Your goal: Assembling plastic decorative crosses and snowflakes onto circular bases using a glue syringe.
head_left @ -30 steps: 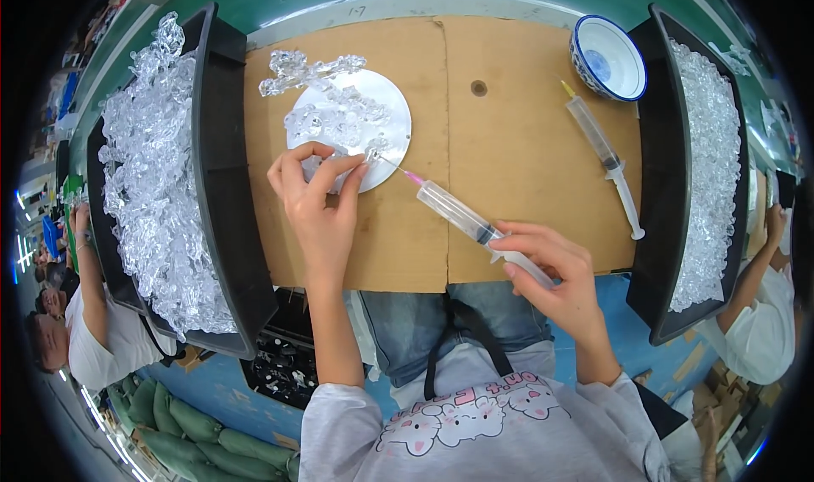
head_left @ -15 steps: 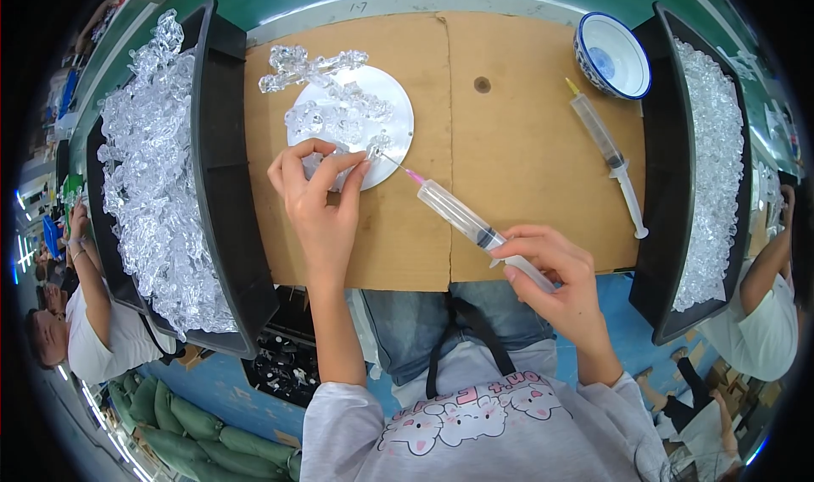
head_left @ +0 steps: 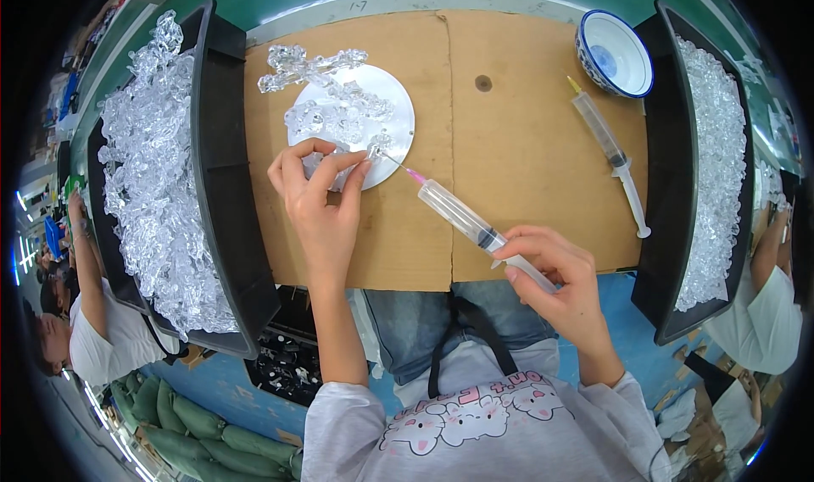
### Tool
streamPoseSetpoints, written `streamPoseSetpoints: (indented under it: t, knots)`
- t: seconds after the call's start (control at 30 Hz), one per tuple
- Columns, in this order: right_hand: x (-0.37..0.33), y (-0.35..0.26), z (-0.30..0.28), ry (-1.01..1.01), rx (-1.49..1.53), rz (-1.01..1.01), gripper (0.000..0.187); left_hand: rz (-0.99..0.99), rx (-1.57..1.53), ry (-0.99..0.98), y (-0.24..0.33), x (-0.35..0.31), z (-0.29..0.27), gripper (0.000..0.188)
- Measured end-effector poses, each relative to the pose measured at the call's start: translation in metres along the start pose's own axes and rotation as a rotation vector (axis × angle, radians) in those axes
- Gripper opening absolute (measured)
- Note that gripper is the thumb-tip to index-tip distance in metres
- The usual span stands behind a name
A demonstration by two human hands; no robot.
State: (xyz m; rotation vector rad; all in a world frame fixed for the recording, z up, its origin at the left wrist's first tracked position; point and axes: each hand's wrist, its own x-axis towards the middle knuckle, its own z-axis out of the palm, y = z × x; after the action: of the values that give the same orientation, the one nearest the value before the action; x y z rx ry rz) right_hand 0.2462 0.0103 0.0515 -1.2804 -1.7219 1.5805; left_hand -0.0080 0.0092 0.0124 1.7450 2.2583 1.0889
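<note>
Our left hand [head_left: 319, 198] pinches a clear piece [head_left: 375, 152] over the white plate [head_left: 399, 102]. Our right hand [head_left: 561, 277] grips a syringe [head_left: 454, 209], its needle [head_left: 413, 174] pointing at the piece.

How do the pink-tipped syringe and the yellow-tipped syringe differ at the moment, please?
The pink-tipped syringe is in the right hand; the yellow-tipped syringe lies on the cardboard.
The pink-tipped syringe slants more sideways, while the yellow-tipped syringe stands steeper in the picture.
Both have clear barrels, dark plunger seals and tips toward the upper left.
</note>
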Motion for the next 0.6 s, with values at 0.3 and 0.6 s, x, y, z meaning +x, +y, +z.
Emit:
streamPoseSetpoints:
  t: [0.3, 0.6]
  knots:
    - [-0.003, -0.004, -0.004, 0.002, 0.031, 0.034, 0.022, 0.059, 0.034, 0.02, -0.008, 0.002, -0.001, 0.014]
    - [-0.016, -0.014, -0.016, 0.052, 0.06, 0.044, 0.021, 0.021, 0.0, 0.024, 0.0, 0.009, -0.016, 0.016]
